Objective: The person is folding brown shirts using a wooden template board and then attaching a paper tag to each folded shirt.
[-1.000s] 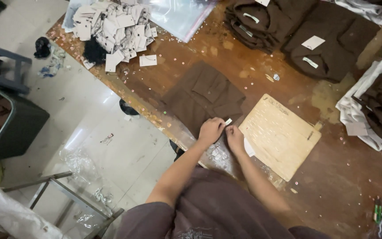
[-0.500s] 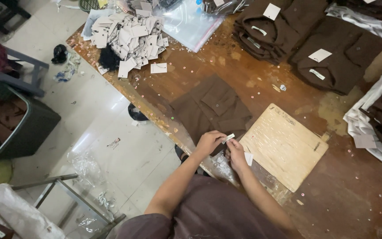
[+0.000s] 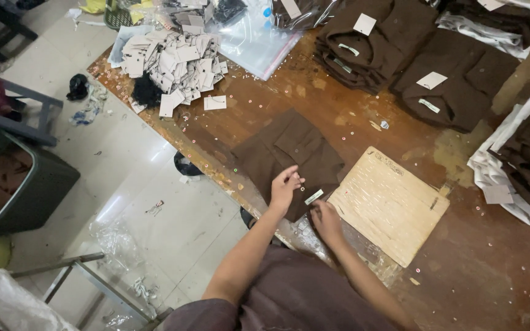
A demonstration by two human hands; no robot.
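Note:
A folded dark brown shirt (image 3: 289, 153) lies on the worn wooden table (image 3: 351, 116) near its front edge. My left hand (image 3: 285, 187) rests on the shirt's near edge, fingers spread and pressing the cloth. My right hand (image 3: 324, 219) is just to the right, fingers pinched at the shirt's collar area beside a small white label (image 3: 313, 197). Whether it grips anything I cannot tell. A pale wooden board (image 3: 387, 204) lies right next to the shirt, beside my right hand.
Stacks of folded brown shirts (image 3: 375, 43) with white tags fill the far side, more at the right edge (image 3: 529, 165). A heap of paper tags (image 3: 173, 61) and clear plastic bags (image 3: 253, 37) sit at the far left. A dark bin (image 3: 26, 184) stands on the tiled floor.
My left hand has opened and slid a little left on the shirt. My right hand has drawn back toward me, away from the white label. The camera has shifted slightly.

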